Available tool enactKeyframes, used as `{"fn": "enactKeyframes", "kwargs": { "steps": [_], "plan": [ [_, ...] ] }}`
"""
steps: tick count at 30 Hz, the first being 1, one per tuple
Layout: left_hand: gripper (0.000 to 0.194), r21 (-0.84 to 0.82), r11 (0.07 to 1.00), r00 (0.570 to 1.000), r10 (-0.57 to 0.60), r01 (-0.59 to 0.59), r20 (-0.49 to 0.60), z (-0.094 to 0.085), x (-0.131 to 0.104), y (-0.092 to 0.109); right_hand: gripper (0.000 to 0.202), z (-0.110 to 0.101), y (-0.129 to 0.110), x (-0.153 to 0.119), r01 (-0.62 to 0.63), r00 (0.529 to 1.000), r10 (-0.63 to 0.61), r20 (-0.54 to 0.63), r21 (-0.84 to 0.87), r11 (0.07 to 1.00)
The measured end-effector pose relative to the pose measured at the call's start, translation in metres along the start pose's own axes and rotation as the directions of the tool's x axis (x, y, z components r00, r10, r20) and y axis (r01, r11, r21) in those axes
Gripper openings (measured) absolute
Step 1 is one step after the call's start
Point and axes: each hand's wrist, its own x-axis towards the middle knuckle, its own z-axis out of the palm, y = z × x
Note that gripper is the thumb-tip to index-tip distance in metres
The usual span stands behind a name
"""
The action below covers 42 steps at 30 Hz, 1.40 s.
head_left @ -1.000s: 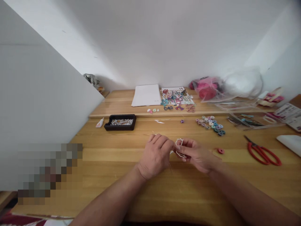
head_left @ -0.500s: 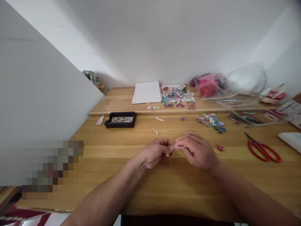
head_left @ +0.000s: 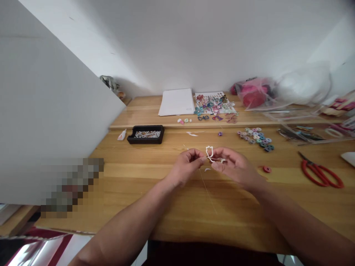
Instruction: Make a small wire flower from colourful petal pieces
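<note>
Roughly at the middle of the scene, a small white outline [head_left: 209, 151], petal-like with a wavy far edge, is held up above the worktop [head_left: 130, 173]. The left hand [head_left: 191, 163] pinches its near end between thumb and fingertips. The right hand [head_left: 234, 165] curves in from the right, thumb and fingers parted around a trailing white strand; whether it grips the strand, I cannot tell. A thin thread [head_left: 206, 188] slants from beside the left hand toward the near side.

Just below the two hands lies a white crescent piece [head_left: 207, 170]. Farther off are white slivers [head_left: 192, 134] and, to their right, a small purple spool [head_left: 220, 133]. A cluster of coloured bobbins [head_left: 256, 137] sits right of that, with a red bobbin [head_left: 267, 169] nearer and red-handled scissors [head_left: 318, 173] at the right.

On the left stand a black tray [head_left: 145, 140] of tiny bits and a little white bottle [head_left: 122, 135]. Along the far ledge [head_left: 141, 111] rest white paper [head_left: 176, 102], colourful flower shapes [head_left: 212, 105] and a pink bag [head_left: 253, 98].
</note>
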Motion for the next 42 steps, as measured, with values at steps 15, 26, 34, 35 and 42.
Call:
{"fn": "enactKeyframes", "kwargs": {
  "steps": [15, 26, 34, 35, 42],
  "plan": [
    [0.034, -0.017, 1.0, 0.999, 0.023, -0.023, 0.038, 0.005, -0.002, -0.001, 0.02, 0.004, 0.001, -0.003, 0.014, 0.988, -0.038, -0.148, -0.154, 0.988],
    [0.034, 0.011, 1.0, 0.998, -0.017, 0.016, 0.057, 0.005, -0.004, 0.002, 0.015, 0.003, 0.003, -0.005, 0.081, 0.986, -0.108, -0.124, -0.202, 0.976],
    [0.028, 0.015, 0.988, 0.988, 0.152, -0.152, 0.001, 0.002, 0.0, -0.003, 0.028, 0.002, -0.007, -0.003, 0.061, 0.983, -0.075, -0.169, -0.087, 0.994],
    [0.027, 0.028, 0.984, 0.984, 0.175, -0.175, -0.012, 0.002, 0.0, -0.003, 0.027, 0.002, -0.008, -0.002, 0.062, 0.981, -0.075, -0.177, -0.079, 0.995],
    [0.024, 0.172, 0.949, 0.962, 0.271, -0.262, -0.027, 0.008, -0.004, -0.004, 0.021, 0.005, -0.003, -0.004, 0.099, 0.981, -0.111, -0.157, -0.085, 0.991]
  ]
}}
